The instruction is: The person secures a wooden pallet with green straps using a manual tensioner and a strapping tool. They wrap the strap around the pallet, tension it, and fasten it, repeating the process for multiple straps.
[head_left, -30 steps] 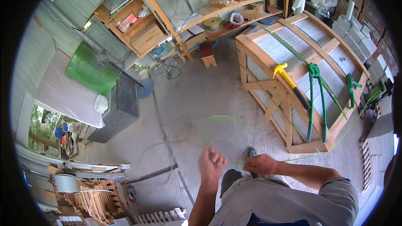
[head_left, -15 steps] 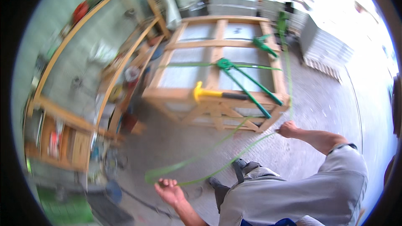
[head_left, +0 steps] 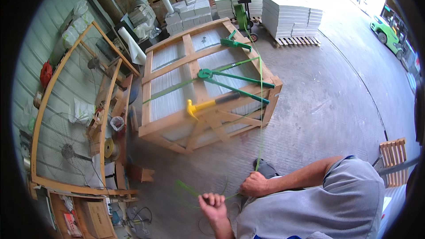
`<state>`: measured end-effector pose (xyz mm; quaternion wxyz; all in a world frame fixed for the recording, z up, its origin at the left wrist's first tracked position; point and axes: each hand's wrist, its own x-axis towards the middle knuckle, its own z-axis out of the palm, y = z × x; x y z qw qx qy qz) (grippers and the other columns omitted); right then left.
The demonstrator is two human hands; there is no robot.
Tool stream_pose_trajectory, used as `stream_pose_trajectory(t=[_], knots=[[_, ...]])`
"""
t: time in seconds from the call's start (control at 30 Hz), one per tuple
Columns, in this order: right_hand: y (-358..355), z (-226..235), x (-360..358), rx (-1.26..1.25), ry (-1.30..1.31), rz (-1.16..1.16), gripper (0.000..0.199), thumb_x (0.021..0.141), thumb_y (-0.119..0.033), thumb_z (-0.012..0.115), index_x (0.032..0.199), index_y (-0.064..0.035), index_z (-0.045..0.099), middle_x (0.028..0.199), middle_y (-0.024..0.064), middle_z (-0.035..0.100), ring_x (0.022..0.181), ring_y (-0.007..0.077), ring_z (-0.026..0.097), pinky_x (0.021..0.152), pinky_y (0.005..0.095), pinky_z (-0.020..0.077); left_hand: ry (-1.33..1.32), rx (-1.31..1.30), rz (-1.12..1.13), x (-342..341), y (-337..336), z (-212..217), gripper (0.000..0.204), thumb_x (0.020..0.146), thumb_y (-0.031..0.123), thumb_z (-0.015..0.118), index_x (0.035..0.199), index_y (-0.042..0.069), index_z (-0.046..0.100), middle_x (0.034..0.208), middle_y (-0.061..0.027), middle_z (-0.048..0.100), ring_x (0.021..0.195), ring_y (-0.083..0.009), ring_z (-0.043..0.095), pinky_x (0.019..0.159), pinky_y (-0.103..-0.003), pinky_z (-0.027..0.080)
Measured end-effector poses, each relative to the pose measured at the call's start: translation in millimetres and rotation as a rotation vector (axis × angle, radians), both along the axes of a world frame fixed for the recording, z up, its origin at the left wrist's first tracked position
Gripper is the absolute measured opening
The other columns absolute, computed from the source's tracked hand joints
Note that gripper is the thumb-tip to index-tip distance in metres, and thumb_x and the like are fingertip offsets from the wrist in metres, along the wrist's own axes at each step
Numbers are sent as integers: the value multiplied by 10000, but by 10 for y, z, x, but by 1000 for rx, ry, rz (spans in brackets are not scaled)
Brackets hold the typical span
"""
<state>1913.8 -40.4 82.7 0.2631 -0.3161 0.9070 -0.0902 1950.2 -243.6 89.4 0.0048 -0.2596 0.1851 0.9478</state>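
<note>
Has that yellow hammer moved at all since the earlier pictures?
No. Though the view has swung round, the yellow hammer lies along the same edge of the wooden crate, its dark handle end still beside the green long-handled cutter.

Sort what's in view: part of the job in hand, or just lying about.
Likely part of the job:
green strap, at left hand and right hand
wooden crate
on it: long-handled green tool, yellow hammer, smaller green tool
green wheeled stand, which the strap seems to run toward

Likely just lying about:
yellow spool
wooden stool
white slabs on a pallet
green forklift
</note>
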Motion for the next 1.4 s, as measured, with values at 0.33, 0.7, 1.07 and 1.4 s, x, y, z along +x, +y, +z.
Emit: stream_pose_trajectory(t=[0.33, 0.7, 1.07, 1.4], knots=[[1317, -772, -1866, 108, 265, -42, 244, 793, -300, 538, 768, -109, 687, 826, 91, 675, 795, 287, 656, 647, 429, 540, -331, -728, 449, 1623, -2610, 895, 305, 945, 305, 463, 664, 209, 391, 517, 63, 285, 462, -100, 281, 441, -249, 272], [3668, -925, -2156, 459, -41, -332, 640, 811, -679, 519, 848, -71, 719, 864, 152, 684, 809, 337, 643, 694, 438, 516, -547, -825, 405, 2141, -2834, 294, 318, 945, 411, 417, 1053, 145, 553, 958, -58, 554, 887, -275, 506, 835, -426, 429], [3089, -1427, 2292, 469, -55, -768, 518, 875, -514, 516, 589, -117, 685, 589, 104, 637, 613, 293, 643, 631, 417, 450, -278, -799, 242, -821, -2483, 229, 316, 965, 426, 479, 797, 159, 490, 495, 35, 327, 346, -97, 254, 327, -262, 203], [2062, -1285, 5039, 446, -329, -1190, 472, 848, -478, 516, 607, -104, 672, 636, 126, 643, 603, 329, 634, 571, 443, 497, -111, -717, -76, -1867, -1706, -93, 341, 980, 412, 444, 757, 159, 495, 491, 36, 312, 349, -92, 219, 314, -255, 186]])
